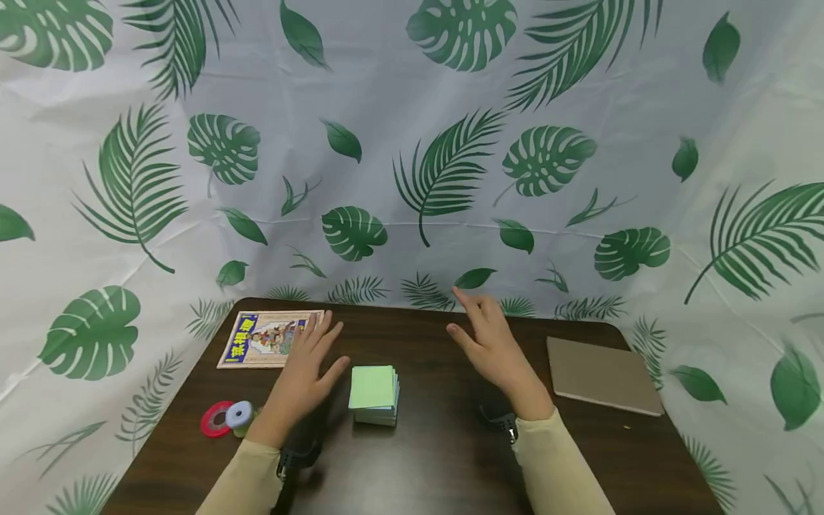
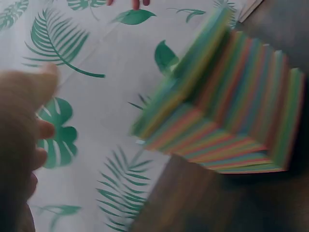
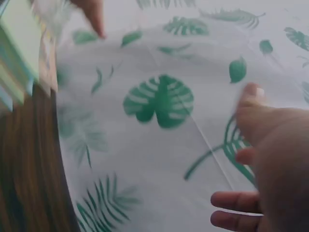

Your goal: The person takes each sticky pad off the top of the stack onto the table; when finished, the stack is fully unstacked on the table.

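A stack of coloured sticky notes (image 1: 374,394) with a green top sheet sits on the dark wooden table (image 1: 438,458); its striped side (image 2: 227,121) fills the left wrist view. My left hand (image 1: 307,368) hovers just left of the stack, fingers spread and straight, holding nothing. My right hand (image 1: 487,340) is raised to the right of the stack, fingers relaxed and apart, also holding nothing. In the right wrist view the right hand (image 3: 270,164) shows against the leaf-print cloth, with the note stack (image 3: 19,53) at the left edge.
A picture book (image 1: 265,338) lies at the table's back left. Two tape rolls, red (image 1: 214,419) and blue (image 1: 239,414), sit near the left edge. A brown notebook (image 1: 601,374) lies at the right. Leaf-print cloth (image 1: 412,179) surrounds the table.
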The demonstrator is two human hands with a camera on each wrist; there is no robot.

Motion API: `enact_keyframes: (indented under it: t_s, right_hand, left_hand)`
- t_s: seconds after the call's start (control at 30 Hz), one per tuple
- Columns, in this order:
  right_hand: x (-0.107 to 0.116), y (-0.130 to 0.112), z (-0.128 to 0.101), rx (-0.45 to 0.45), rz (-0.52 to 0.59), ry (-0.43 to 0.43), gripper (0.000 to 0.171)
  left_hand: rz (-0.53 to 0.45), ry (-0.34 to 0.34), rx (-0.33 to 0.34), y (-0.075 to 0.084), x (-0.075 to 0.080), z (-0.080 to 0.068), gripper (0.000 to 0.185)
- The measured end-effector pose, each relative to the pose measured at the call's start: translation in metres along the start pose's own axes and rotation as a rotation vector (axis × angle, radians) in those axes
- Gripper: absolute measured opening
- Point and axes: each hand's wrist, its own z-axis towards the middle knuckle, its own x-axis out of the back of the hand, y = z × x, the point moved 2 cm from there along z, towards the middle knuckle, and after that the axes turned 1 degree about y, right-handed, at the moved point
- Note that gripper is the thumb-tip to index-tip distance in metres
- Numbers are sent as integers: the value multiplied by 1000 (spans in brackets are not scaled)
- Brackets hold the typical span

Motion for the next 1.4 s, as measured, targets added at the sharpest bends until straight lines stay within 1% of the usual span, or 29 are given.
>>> enact_keyframes:
  t_s: [0.13,0.2,0.23,0.33,0.4,0.47,0.5,0.57,0.63,0.67,0.77,0.87,0.9,1.07,1.1,1.17,1.3,1.4]
  right_hand:
    - [-19,-17,3,-45,232,121,55]
    - [-34,-23,4,-62,363,166,46]
    - [-42,-25,4,-69,440,179,42]
    - [-72,-27,-2,-63,687,188,37]
    - [-92,-26,-9,-35,844,169,35]
    - [-112,-23,-16,-9,965,145,35]
    - [-120,-21,-19,2,999,136,35]
    - [-133,-18,-24,17,1018,126,35]
    - [-142,-15,-28,16,1005,122,35]
    - [-145,-14,-29,20,988,122,36]
    - [-150,-11,-34,29,945,115,37]
    - [-153,-9,-40,47,925,99,40]
    - [-153,-8,-41,48,925,93,40]
    - [-159,-8,-44,49,920,31,45]
    - [-160,-8,-44,53,913,17,46]
    - [-161,-10,-43,64,898,-16,51]
    - [-163,-14,-43,83,812,-91,67]
    - [-167,-16,-45,70,734,-148,75]
  left_hand:
    - [-206,63,31,-2,-9,-17,62]
    - [-332,83,51,-3,-17,-26,60]
    - [-393,82,59,-4,-22,-30,60]
    - [-571,42,57,-9,-38,-42,61]
    - [-665,8,31,-14,-49,-48,62]
    - [-777,-35,10,-19,-57,-50,62]
    - [-840,-54,-1,-22,-60,-50,62]
    - [-952,-90,-10,-25,-64,-48,65]
    - [-1040,-125,-14,-26,-66,-46,66]
    - [-1061,-138,-22,-26,-66,-46,68]
    - [-1023,-152,-50,-25,-67,-46,66]
    - [-963,-164,-73,-23,-69,-48,62]
    - [-953,-169,-71,-22,-69,-48,62]
    - [-913,-182,-16,-21,-67,-52,63]
    - [-903,-190,3,-21,-66,-52,64]
    - [-878,-204,17,-20,-66,-51,66]
    - [-869,-231,22,-19,-68,-49,81]
    - [-832,-254,60,-19,-69,-50,90]
